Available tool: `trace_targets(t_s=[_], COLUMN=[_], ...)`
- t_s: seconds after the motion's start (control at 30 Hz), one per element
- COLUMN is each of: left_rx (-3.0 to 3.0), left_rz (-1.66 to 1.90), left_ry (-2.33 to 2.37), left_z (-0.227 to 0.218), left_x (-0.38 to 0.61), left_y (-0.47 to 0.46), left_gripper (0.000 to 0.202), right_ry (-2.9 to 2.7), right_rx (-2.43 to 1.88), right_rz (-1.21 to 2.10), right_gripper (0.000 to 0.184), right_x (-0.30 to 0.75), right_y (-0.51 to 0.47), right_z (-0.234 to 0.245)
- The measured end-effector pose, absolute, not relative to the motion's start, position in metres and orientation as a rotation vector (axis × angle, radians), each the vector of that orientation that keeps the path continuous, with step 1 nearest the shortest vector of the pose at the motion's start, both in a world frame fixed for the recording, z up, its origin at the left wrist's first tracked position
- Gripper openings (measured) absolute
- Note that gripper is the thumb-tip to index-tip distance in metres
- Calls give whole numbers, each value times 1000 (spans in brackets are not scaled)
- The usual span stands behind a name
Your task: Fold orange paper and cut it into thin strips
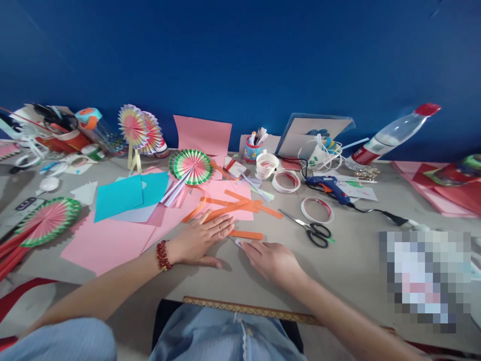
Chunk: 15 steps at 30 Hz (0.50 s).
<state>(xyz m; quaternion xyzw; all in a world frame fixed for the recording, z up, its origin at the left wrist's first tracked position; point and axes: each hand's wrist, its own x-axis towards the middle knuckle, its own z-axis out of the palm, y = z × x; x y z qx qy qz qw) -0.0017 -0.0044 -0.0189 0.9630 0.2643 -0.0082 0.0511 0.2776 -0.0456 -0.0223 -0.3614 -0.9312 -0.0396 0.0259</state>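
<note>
Now, left hand (pixel 203 238): lying spread flat, palm down, centre frame.
Right hand (pixel 272 258): fingers closing around a small pale object; grip impossible to tell.
Orange strip (pixel 246 234): lying on the table (pixel 353 260), long axis running left-right, just above the Right hand's fingertips, which are nearer.

Your right hand (pixel 272 258) covers most of a small pale thing (pixel 237 242) at its fingertips. What it is, and whether you grip it, stays unclear. Your left hand (pixel 201 240) lies flat over the near ends of the orange strips (pixel 240 205). At the near right, a pixelated patch (pixel 424 278) hides whatever lies there. The red paper stack (pixel 451 193) runs off the right edge and the red sticks (pixel 11 253) off the left. The bottle (pixel 391 135) label is too small to read.
</note>
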Motion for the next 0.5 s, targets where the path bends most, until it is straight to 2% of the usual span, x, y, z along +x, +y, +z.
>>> trace_targets(t_s=[0.5], left_rx=[2896], left_rz=[-6], left_ry=[790], left_z=[-19], left_x=[-25], left_y=[-3], left_gripper=[94], right_ry=[-2831], right_rx=[-1130], right_rz=[-129], right_gripper=[41], right_x=[280], right_y=[-46], right_z=[-28])
